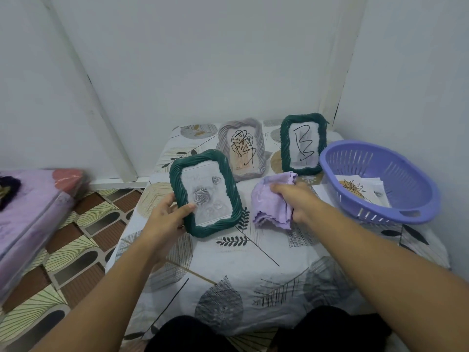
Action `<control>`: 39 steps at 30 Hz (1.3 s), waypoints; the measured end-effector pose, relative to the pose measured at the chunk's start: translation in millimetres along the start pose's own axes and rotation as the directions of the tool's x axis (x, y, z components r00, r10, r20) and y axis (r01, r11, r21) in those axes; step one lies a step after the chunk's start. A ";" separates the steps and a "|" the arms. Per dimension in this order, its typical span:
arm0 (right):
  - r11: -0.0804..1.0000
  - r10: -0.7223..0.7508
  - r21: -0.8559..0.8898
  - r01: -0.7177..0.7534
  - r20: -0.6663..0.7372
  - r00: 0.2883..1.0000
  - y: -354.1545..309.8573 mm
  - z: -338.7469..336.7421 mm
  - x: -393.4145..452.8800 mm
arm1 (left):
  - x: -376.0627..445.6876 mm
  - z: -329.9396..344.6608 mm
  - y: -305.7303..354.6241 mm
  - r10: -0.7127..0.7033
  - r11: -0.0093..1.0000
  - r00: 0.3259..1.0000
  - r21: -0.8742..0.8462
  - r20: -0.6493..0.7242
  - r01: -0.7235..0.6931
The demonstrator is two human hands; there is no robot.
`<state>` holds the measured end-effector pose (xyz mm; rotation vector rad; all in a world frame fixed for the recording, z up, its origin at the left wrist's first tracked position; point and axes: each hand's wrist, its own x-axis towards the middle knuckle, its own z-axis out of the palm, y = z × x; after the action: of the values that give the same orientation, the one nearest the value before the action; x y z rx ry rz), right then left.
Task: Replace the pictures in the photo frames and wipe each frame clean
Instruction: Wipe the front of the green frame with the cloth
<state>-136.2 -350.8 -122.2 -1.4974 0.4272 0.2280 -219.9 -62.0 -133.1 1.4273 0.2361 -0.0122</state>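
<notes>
Left hand [166, 216]: fingers curled around lower-left edge of green frame [206, 193], rose picture inside, tilted over the leaf-print surface [243, 270]. Right hand [295, 199]: clutching lilac cloth [272, 201] just beside it. Behind: grey frame [242, 148], second green frame [302, 147], both upright. Right: purple basket [380, 181] holding what appear to be loose pictures [360, 191].
</notes>
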 end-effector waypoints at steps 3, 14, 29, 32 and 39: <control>0.997 0.071 -0.018 -0.070 0.055 0.996 -12.7 7.8 7.6 | 3.7 -6.1 1.0 -0.010 1.000 1.000 0.007 -0.005 0.010; 0.662 -0.364 -0.721 0.205 -0.070 0.929 2.1 18.0 32.2 | 14.1 -0.1 5.3 -0.024 0.999 0.999 0.026 0.024 0.023; 0.950 -0.134 -0.214 0.226 0.372 0.919 -5.1 78.7 -9.0 | 19.0 -3.6 12.3 -0.045 0.999 0.997 0.024 0.057 0.043; 0.980 -0.029 -0.165 0.110 0.427 0.904 -2.2 82.7 -6.1 | 20.2 -10.0 14.4 -0.056 0.998 0.996 0.025 0.069 0.055; 0.986 -0.032 -0.133 0.102 0.446 0.894 -4.2 98.4 -2.7 | 21.2 -16.4 24.2 -0.049 0.998 0.994 0.036 0.095 0.046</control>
<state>-123.9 -253.2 -115.5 -1.5511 -0.0111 0.5452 -198.1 -39.5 -115.0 1.4499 0.1913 -0.1242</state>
